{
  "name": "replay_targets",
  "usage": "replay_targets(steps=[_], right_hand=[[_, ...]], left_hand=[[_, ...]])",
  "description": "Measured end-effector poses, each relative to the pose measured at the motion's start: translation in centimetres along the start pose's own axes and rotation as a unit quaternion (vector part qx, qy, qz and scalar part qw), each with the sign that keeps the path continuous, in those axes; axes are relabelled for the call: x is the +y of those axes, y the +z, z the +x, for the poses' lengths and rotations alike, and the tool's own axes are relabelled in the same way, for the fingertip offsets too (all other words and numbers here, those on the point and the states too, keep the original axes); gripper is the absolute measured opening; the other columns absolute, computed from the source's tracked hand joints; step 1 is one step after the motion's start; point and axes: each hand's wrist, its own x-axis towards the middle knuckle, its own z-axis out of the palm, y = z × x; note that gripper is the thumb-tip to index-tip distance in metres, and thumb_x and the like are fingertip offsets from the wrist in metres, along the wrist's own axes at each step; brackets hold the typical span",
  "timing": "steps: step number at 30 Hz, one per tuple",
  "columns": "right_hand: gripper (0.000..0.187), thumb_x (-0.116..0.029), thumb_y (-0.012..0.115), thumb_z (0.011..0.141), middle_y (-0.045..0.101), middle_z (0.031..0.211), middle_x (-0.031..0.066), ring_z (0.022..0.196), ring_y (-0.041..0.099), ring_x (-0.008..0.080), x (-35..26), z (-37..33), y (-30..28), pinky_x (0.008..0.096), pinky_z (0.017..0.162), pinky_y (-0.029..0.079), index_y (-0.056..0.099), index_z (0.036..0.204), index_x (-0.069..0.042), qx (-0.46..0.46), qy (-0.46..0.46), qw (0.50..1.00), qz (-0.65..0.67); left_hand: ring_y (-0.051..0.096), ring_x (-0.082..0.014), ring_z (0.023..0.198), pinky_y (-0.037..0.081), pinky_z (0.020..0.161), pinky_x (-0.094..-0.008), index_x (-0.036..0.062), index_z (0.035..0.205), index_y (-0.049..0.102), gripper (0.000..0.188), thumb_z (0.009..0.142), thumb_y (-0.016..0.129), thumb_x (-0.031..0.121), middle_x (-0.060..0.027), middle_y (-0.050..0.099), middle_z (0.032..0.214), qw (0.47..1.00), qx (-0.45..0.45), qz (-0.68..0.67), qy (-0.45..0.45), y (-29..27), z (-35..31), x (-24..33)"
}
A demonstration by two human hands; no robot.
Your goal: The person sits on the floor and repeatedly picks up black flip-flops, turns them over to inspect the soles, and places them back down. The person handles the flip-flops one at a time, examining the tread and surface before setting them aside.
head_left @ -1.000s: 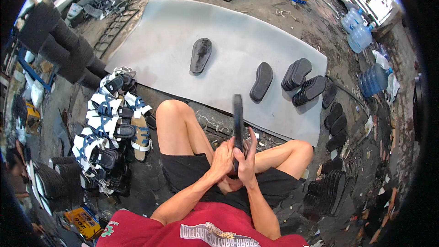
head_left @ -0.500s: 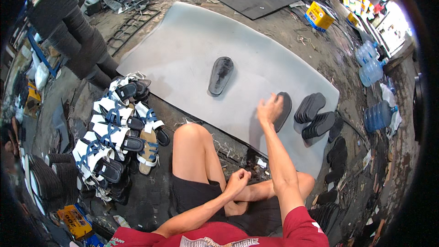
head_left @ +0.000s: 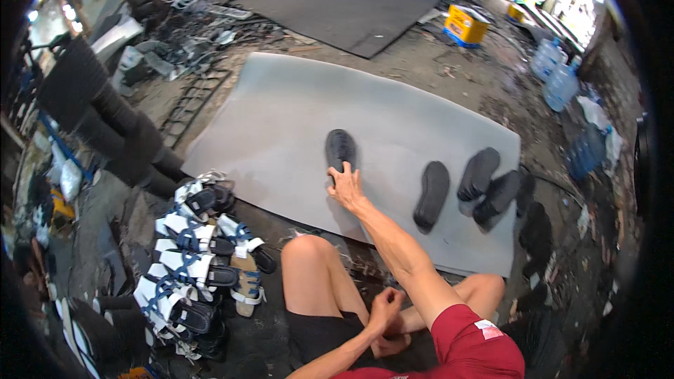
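On the large grey sheet [head_left: 281, 133], a black shoe sole [head_left: 341, 144] lies near the middle. My right hand [head_left: 345, 187] reaches over it, thumb and fingers closed about its near end. Resting low by my crossed legs is my left hand [head_left: 387, 307], its fingers curled; whether anything is inside them is hidden. To the right on the sheet sits a separate dark sole [head_left: 431, 196]. Beside that are two stacks of black soles, one farther [head_left: 480, 172] and one nearer [head_left: 498, 200].
A heap of white and blue sandals [head_left: 193, 267] lies left of my knee. Tall stacks of dark soles [head_left: 123, 137] stand behind it. Dark sheets [head_left: 337, 7], a yellow box [head_left: 465, 26] and clear blue water jugs [head_left: 560, 88] are farther off.
My right hand has moved left from the separate sole on the right to the sole in the middle. My left hand stays curled near my legs. The view has shifted.
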Motion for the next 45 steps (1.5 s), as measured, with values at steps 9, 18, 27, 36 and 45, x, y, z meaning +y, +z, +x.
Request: replay_targets(steps=[9, 18, 27, 36, 45], right_hand=[[0.035, -0.011, 0.058, 0.095, 0.07, 0.1, 0.0092, 0.07, 0.058, 0.0162, -0.2, -26.1, -19.6, 0.0329, 0.067, 0.049, 0.062, 0.13, -0.011, 0.053, 0.185, 0.909, 0.369], [0.081, -0.028, 0.078, 0.099, 0.061, 0.144, 0.0171, 0.133, 0.06, 0.0253, -2.6, -44.1, -32.4, 0.0416, 0.113, 0.047, 0.033, 0.163, -0.007, -0.084, 0.173, 0.775, 0.602], [0.047, -0.008, 0.059, 0.106, 0.061, 0.136, 0.0126, 0.129, 0.06, 0.0213, -3.9, -44.7, -28.6, 0.035, 0.108, 0.049, 0.048, 0.151, -0.004, 0.034, 0.195, 0.798, 0.569], [0.043, -0.04, 0.044, 0.115, 0.061, 0.102, 0.0095, 0.078, 0.056, 0.0187, 4.5, -44.7, -18.4, 0.0318, 0.065, 0.05, 0.059, 0.126, 0.0, 0.111, 0.243, 0.37, 0.89], [0.084, -0.06, 0.045, 0.108, 0.059, 0.141, 0.0285, 0.111, 0.069, 0.035, -2.6, -39.9, -26.2, 0.0475, 0.091, 0.063, 0.042, 0.151, 0.011, -0.034, 0.158, 0.324, 0.932]], left_hand=[[0.03, -0.0519, 0.147, 0.029, 0.121, -0.0621, 0.0117, 0.155, 0.04, 0.091, 0.074, 0.081, 0.007, -0.0287, 0.033, 0.156, 0.894, 0.169, 0.258, 0.325, -1.1, -3.7, 9.1], [0.063, -0.0373, 0.111, 0.046, 0.107, -0.0498, 0.0057, 0.137, 0.06, 0.093, 0.054, 0.096, 0.021, -0.0139, 0.064, 0.115, 0.867, -0.123, 0.256, 0.411, -0.5, -7.7, 11.8], [0.067, -0.0165, 0.089, 0.055, 0.085, -0.0326, -0.0015, 0.122, 0.063, 0.064, 0.079, 0.097, 0.032, -0.0064, 0.071, 0.099, 0.976, -0.096, 0.1, 0.167, -0.9, -9.2, 16.7], [0.057, -0.0222, 0.081, 0.049, 0.075, -0.0384, -0.0009, 0.138, 0.052, 0.068, 0.103, 0.054, 0.057, -0.0162, 0.061, 0.109, 0.919, -0.175, -0.351, 0.021, -4.8, -8.2, 18.2], [0.055, -0.0253, 0.089, 0.049, 0.082, -0.0438, 0.0187, 0.159, 0.039, 0.064, 0.105, 0.054, 0.05, -0.015, 0.053, 0.109, 0.809, -0.212, -0.539, 0.102, -6.7, -7.4, 21.2]])
